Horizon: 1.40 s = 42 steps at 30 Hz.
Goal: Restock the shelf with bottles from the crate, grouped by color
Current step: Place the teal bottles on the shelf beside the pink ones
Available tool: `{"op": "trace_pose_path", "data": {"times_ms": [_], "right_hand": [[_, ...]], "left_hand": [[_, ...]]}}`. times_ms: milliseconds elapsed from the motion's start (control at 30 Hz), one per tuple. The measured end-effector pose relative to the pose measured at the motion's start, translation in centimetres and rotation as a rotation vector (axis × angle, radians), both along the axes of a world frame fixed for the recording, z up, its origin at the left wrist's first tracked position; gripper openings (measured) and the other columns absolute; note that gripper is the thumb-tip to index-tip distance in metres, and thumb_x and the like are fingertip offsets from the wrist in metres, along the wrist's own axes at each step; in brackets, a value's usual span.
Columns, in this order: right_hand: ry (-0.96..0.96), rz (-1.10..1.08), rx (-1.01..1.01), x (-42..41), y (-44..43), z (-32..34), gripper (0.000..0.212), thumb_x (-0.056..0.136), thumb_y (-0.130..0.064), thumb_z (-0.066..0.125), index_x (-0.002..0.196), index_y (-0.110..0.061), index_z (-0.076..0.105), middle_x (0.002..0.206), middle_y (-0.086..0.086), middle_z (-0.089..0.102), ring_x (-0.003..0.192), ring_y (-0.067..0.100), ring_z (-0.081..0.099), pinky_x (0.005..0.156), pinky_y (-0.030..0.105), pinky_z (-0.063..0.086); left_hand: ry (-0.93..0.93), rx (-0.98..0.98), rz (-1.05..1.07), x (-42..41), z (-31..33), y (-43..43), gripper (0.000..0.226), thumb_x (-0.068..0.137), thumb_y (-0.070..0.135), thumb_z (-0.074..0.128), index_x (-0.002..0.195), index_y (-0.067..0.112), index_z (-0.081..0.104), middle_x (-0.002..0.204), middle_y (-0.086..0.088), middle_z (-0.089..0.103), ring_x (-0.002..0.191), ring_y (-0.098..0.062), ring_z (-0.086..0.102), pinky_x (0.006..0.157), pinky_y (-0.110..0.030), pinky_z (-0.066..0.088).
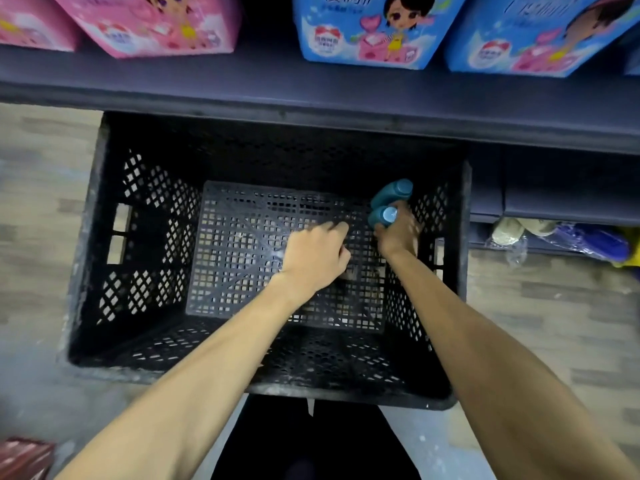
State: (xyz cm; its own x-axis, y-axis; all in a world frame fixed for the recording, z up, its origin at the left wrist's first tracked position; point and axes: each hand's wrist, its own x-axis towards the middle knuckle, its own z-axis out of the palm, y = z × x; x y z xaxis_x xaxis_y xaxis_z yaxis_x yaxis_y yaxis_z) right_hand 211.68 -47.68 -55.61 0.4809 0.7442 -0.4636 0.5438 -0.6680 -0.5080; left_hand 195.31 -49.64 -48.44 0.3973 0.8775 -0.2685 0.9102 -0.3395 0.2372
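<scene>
Inside the black crate (104, 258), the right grip (398, 235) clasps two teal bottles (393, 194). Just left of it, the left grip (315, 259) curls; I cannot tell whether it holds anything.

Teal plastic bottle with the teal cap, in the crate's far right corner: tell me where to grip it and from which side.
Grip the teal-capped plastic bottle by its body just below the cap, coming from above and the left with the left hand. It stands cap-up near the black plastic crate's right wall, and the right hand, holding the pale-capped teal bottle, blocks the near side.
</scene>
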Motion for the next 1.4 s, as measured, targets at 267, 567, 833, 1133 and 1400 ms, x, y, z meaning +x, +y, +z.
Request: {"op": "trace_pose_path", "data": {"times_ms": [267, 567, 833, 1133, 1400], "right_hand": [[0.184, -0.191, 0.072, -0.9, 0.6, -2.3, 0.045, 0.087, 0.000, 0.070, 0.130, -0.009, 0.058, 0.125, 0.007, 0.065, 0.116, 0.023, 0.060, 0.098, 0.025, 0.044], [0.137, -0.034, 0.072, -0.2, -0.5, 0.0, 0.033, 0.087, -0.003, 0.071, 0.118, -0.009, 0.063, 0.109, 0.003, 0.067, 0.099, 0.015, 0.058, 0.081, 0.019, 0.040], [0.034, 0.195, 0.138, -0.3, -1.5, 7.1, 0.043, 0.078, -0.024, 0.083, 0.117, -0.013, 0.066, 0.116, 0.009, 0.067, 0.107, 0.027, 0.063, 0.086, 0.028, 0.044], [-0.292, 0.611, 0.228, 1.0, -2.1, 19.8, 0.050, 0.077, -0.051, 0.077, 0.106, -0.019, 0.053, 0.100, 0.001, 0.070, 0.091, 0.028, 0.065, 0.073, 0.039, 0.051], [-0.314, 0.611, 0.406, 1.0, -0.6, 27.6, 0.053, 0.081, -0.045, 0.078, 0.116, -0.017, 0.049, 0.114, 0.004, 0.066, 0.104, 0.029, 0.062, 0.083, 0.045, 0.052]], "left_hand": [[-0.045, 0.001, 0.066, 0.3, 0.1, 0.4, 0.026, 0.094, 0.030, 0.047, 0.115, 0.017, 0.054, 0.100, -0.002, 0.063, 0.086, -0.027, 0.063, 0.060, -0.031, 0.041], [-0.016, 0.051, 0.006, 0.4, 0.8, 1.5, 0.025, 0.093, 0.032, 0.050, 0.112, 0.017, 0.055, 0.102, -0.002, 0.064, 0.092, -0.029, 0.064, 0.063, -0.033, 0.038], [0.000, 0.085, 0.003, -0.2, 4.4, 2.4, 0.022, 0.090, 0.033, 0.052, 0.105, 0.017, 0.054, 0.101, -0.003, 0.064, 0.094, -0.030, 0.064, 0.067, -0.036, 0.041], [0.052, 0.316, -0.167, -0.7, 11.7, 3.3, 0.014, 0.089, 0.032, 0.049, 0.093, 0.018, 0.048, 0.091, 0.000, 0.062, 0.086, -0.027, 0.064, 0.058, -0.032, 0.033], [0.023, 0.502, -0.222, -1.4, 18.3, 5.2, 0.029, 0.089, 0.036, 0.052, 0.112, 0.018, 0.051, 0.101, 0.001, 0.064, 0.096, -0.026, 0.063, 0.059, -0.032, 0.031]]}}
